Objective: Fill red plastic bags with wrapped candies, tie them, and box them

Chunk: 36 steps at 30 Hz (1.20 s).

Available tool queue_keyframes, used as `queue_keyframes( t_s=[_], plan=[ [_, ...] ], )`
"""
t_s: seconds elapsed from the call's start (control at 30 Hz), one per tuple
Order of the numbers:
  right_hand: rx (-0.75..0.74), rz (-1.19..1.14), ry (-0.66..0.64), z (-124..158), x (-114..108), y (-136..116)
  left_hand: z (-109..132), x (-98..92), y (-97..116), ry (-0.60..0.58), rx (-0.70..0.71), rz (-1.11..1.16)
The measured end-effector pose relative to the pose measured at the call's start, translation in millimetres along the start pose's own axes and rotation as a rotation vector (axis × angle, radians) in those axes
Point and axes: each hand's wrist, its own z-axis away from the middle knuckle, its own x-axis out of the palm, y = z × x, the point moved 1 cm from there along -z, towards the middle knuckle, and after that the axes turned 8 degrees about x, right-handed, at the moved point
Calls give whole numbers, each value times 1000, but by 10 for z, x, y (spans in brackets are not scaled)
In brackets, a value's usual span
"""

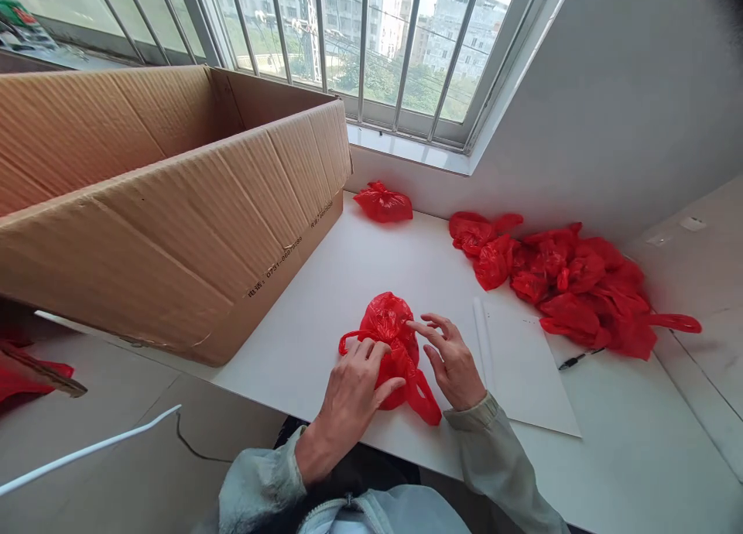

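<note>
A red plastic bag (390, 317), gathered at its middle, lies at the front of the white table. My left hand (355, 383) is on its near left side, fingers curled over the gathered plastic and thumb apart. Its fingertips are partly hidden, and one handle loop shows beside them. From the right, my right hand (453, 360) reaches toward the bag with fingers bent and spread. The index fingertip is at the bag's edge, and nothing sits between finger and thumb. Another handle loop hangs toward me.
A large open cardboard box (232, 240) takes up the left of the table (325, 286). One red bag (384, 203) lies by the wall, a heap of several more (586, 278) at right. Near them are a white sheet (522, 371) and a black pen (573, 361). A barred window (360, 54) stands behind.
</note>
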Motion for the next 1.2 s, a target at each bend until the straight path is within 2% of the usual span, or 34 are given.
queue_keyframes(
  t_s=[0.1,0.17,0.27,0.4,0.57,0.67,0.77,0.87,0.93,1.03,1.2],
  plan=[
    [-208,197,-72,-179,139,-31,-107,160,38,19,-64,-119],
    [-259,293,-116,-269,198,10,-148,177,29,15,-58,-114],
    [-236,354,-118,-290,186,115,-155,77,-19,10,1,-53],
    [-185,336,-73,-132,55,192,-119,-128,-163,46,43,58],
    [-120,242,-125,42,-45,57,-92,-364,-302,48,100,173],
    [-103,191,-151,19,-42,-52,-102,-425,-236,3,243,215],
    [-131,202,-159,-54,21,-89,-146,-315,-132,-56,353,104],
    [-131,279,-165,-107,109,-72,-198,-137,-90,-65,344,-74],
    [-114,304,-164,-119,135,-66,-212,-89,-108,-61,341,-103],
    [-93,258,-141,-109,98,-67,-195,-173,-211,4,314,51],
    [17,45,-54,-13,-64,82,-116,-380,-545,76,127,575]
  ],
)
